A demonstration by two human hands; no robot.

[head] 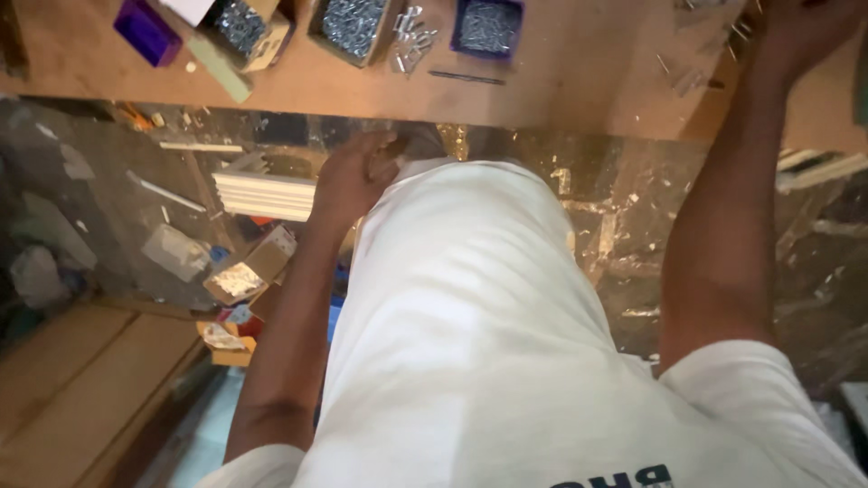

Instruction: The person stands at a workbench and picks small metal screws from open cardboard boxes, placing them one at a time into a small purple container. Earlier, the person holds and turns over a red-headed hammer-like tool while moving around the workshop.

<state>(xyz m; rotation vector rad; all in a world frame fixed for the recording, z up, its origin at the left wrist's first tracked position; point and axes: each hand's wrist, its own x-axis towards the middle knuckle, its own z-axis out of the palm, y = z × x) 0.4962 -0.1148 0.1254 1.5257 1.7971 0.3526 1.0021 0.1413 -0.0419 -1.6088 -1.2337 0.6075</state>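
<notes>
The grip of the left hand [357, 176] is seen curled, fingers drawn in against the front of the white shirt [452, 298], just below the near edge of the table [561, 90]. Whether anything is held inside that curl cannot be told; the fingers hide the palm. The right hand [800, 32] is raised onto the table at its far right, partly cut off by the picture's edge, so the state of its grip cannot be told either.

Loose small metal pieces [696, 77] are noted scattered on the table just beside the right hand, toward the left of it; these are the things nearest to either hand. They lie within the right hand's reach and well apart from the left hand, which sits lower, off the table surface. Their long axes point several ways, with no common direction.

Further left along the table, a purple tray of screws [488, 27], a cardboard box of screws [353, 25] and a small heap of silver clips [409, 41] are recorded. These stand above the left hand, across the table edge, nearer to it than to the right.

Below, the floor [633, 235] is littered with scraps and boxes.
</notes>
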